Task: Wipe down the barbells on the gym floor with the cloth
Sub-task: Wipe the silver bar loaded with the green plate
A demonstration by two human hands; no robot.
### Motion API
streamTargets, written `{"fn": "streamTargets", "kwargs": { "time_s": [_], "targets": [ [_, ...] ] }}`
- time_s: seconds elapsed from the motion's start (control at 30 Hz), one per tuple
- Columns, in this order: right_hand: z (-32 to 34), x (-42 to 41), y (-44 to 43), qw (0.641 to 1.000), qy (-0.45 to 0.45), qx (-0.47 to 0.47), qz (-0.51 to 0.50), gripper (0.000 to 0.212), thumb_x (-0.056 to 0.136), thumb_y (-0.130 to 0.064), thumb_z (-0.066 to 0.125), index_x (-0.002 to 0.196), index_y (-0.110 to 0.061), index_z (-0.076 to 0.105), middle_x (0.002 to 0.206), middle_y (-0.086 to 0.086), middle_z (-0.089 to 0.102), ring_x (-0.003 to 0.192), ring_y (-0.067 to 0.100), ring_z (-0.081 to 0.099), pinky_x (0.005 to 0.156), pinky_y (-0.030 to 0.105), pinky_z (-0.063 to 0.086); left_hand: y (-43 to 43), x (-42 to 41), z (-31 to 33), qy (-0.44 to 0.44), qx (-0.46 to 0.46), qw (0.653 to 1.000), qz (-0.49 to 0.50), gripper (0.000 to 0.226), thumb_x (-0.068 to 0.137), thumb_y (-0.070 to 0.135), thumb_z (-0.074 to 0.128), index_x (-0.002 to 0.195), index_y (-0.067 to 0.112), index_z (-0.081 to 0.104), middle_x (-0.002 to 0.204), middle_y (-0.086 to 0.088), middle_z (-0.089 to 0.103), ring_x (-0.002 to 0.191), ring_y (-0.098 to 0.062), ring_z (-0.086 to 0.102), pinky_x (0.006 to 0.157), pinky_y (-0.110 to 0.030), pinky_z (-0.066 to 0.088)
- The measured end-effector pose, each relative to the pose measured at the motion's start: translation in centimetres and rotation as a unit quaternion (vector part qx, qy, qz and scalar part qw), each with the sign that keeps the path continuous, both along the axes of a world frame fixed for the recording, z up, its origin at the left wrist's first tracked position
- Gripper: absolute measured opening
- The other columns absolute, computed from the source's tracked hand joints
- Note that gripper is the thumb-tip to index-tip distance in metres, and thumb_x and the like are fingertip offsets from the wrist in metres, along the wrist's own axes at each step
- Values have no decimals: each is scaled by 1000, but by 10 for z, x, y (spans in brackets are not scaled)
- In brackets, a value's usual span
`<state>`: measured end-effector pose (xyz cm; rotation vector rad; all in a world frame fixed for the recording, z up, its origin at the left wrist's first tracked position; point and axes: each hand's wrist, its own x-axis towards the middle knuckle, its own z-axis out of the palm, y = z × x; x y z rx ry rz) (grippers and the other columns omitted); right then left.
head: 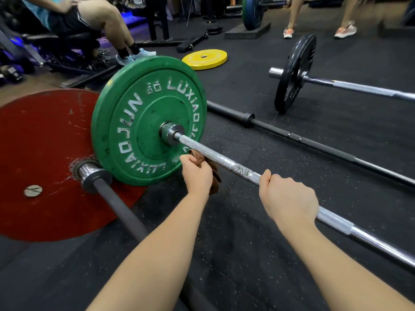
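The left hand clutches the brown cloth just below the chrome barbell. The barbell's shaft runs from the green plate beyond that hand, slanting rightward through the right hand, which is wrapped around it.

Five barbells show: a silver barbell with a green plate, a dark barbell with a red plate, a bare black barbell, a second silver barbell with a black plate, and a far barbell with a blue plate. A loose yellow plate brings the plates to five. There is one cloth and two hands, the left hand and the right hand.
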<state>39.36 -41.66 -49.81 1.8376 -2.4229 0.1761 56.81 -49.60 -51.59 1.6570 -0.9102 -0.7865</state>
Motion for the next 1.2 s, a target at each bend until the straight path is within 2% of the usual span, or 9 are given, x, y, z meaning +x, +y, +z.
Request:
{"fn": "streamTargets", "kwargs": {
  "time_s": [0.1, 0.3, 0.47, 0.6, 0.8, 0.9, 1.03, 1.1, 1.2],
  "targets": [
    [-1, 1, 0, 1000, -2, -6, 0, 56, 106, -40, 18, 81, -16, 62, 61, -1, 48, 57, 29, 47, 59, 33, 34, -3, 6, -1, -41, 1, 999, -9, 21, 96, 3, 51, 99, 17, 36, 91, 1, 52, 73, -9, 50, 57, -21, 34],
    [0, -1, -1, 1000, -10, -5, 1, 57, 106, -41, 17, 77, -16, 59, 59, -1, 46, 58, 29, 48, 57, 32, 34, 15, -10, -1, -50, 5, 997, -55, 20, 94, 7, 53, 101, 19, 38, 90, 2, 55, 72, -11, 52, 59, -26, 36],
    [2, -2, -1, 1000, -18, -3, 10, 54, 107, -40, 17, 76, -17, 55, 55, -1, 43, 53, 28, 46, 53, 32, 31, 22, -23, -1, 2, 2, 999, -38, 19, 94, 5, 54, 101, 17, 41, 88, 3, 55, 72, -10, 51, 59, -22, 37],
    [0, -2, -1, 1000, -15, -1, 10, 55, 107, -39, 18, 79, -16, 59, 55, -1, 44, 52, 28, 46, 52, 32, 28, 5, -11, -2, 64, -16, 998, -10, 28, 93, 1, 55, 92, 24, 38, 92, 0, 53, 74, -13, 51, 63, -25, 41],
    [0, -2, 0, 1000, -22, -3, 16, 52, 107, -39, 19, 78, -16, 56, 56, -1, 44, 55, 29, 49, 48, 30, 23, -3, -2, -2, 65, 14, 998, -3, 31, 93, 3, 57, 90, 27, 38, 96, -1, 54, 82, -16, 53, 66, -25, 43],
    [1, -2, -2, 999, -35, -5, 12, 56, 107, -40, 18, 79, -16, 60, 57, 0, 44, 57, 29, 50, 54, 32, 31, 11, -22, 5, 60, 35, 998, 1, 28, 87, -5, 47, 93, 22, 39, 94, -2, 55, 75, -14, 51, 61, -26, 40],
    [2, -2, -1, 999, -41, -17, 20, 60, 108, -41, 19, 85, -14, 67, 69, 4, 62, 61, 30, 50, 59, 34, 34, 35, -59, -1, 107, 76, 991, -19, 29, 83, -5, 48, 93, 22, 43, 101, -6, 60, 84, -20, 57, 77, -34, 53],
    [3, -4, 0, 999, -28, -24, 24, 60, 108, -40, 19, 88, -13, 69, 74, 5, 67, 61, 30, 52, 60, 34, 33, 39, -64, -7, 160, 80, 984, -21, 29, 85, -5, 53, 94, 22, 45, 105, -10, 62, 86, -23, 60, 77, -36, 55],
    [3, -5, 3, 999, -12, -1, 32, 58, 107, -36, 17, 98, -12, 68, 67, 3, 56, 52, 26, 41, 58, 33, 31, 26, -40, -3, 176, 41, 983, 30, 31, 90, -4, 57, 92, 24, 43, 106, -10, 61, 83, -20, 60, 72, -31, 54]
  ]
}}
